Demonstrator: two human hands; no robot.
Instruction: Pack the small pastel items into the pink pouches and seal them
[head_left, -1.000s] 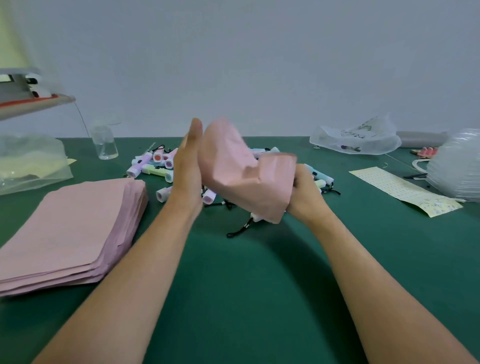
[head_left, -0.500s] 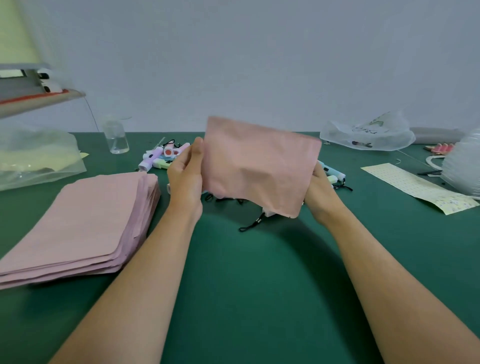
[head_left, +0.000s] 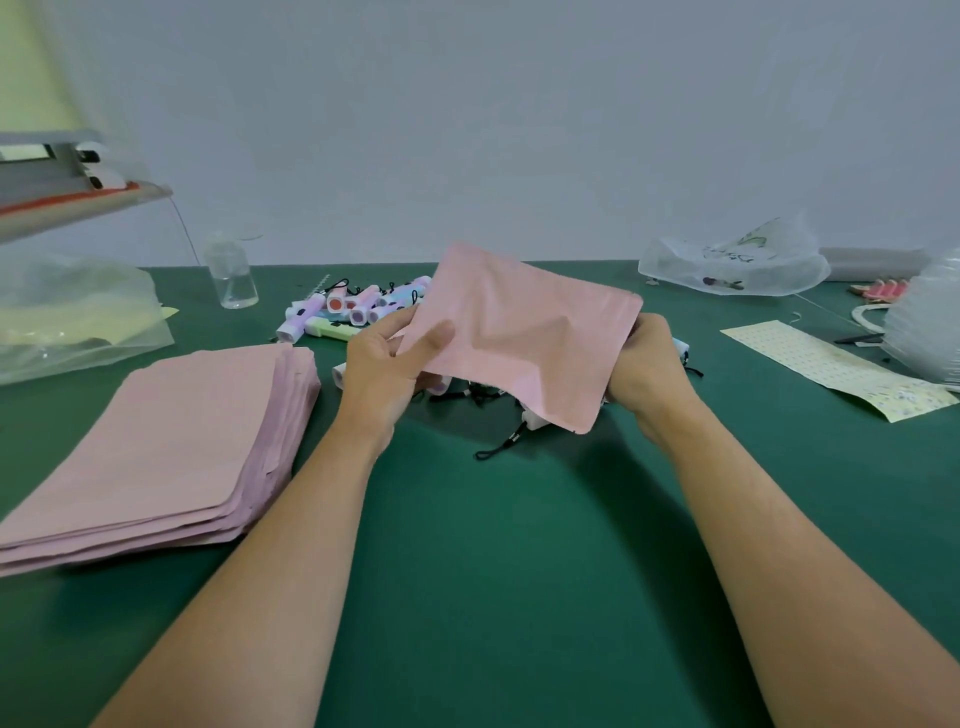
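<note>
From my feed I see a dark green counter (head_left: 493, 571) running back to a plain pale grey wall (head_left: 519, 130). At the back left stands a small clear plastic bottle (head_left: 231, 275), upright. Left of it lies a crumpled clear plastic bag (head_left: 72, 317) with something pale yellow inside. At the back right sits a translucent white plastic bag (head_left: 732, 262) with faint print on it. Nearer, on the right, a long pale yellow printed sheet (head_left: 831, 369) lies flat at an angle. Just beyond it, at the frame's edge, I see a stack of clear plastic pieces (head_left: 930, 322).
</note>
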